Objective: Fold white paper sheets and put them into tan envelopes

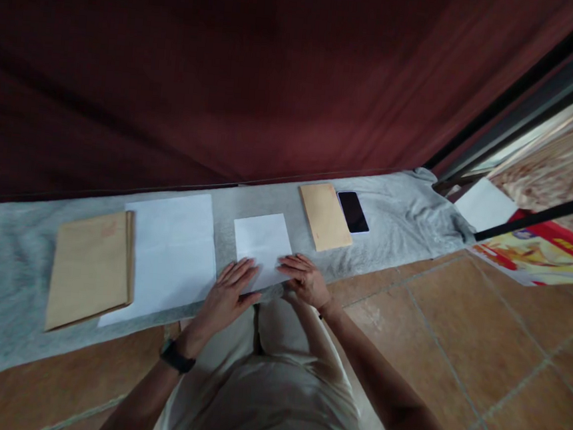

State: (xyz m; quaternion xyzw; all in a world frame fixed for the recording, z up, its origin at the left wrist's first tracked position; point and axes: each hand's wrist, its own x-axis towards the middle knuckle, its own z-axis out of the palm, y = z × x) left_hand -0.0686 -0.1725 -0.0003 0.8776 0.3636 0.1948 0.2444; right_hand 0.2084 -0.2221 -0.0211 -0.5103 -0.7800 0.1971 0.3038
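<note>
Fingers (237,272) of the left hand (223,301) lie outstretched, those of the right hand (309,285) close together, grip unclear, on a small white rectangular paper sheet (263,241) mid-frame, long axis near-vertical, near end by the grey-clothed bench's (402,205) front edge.

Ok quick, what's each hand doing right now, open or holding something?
Left hand: open, fingers resting on the smaller white paper.
Right hand: fingers at that paper's right edge; whether it grips cannot be told.

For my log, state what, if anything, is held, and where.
The left grip rests at the small white sheet's near left corner, the right grip at its near right. Whether either pinches it cannot be told.
</note>
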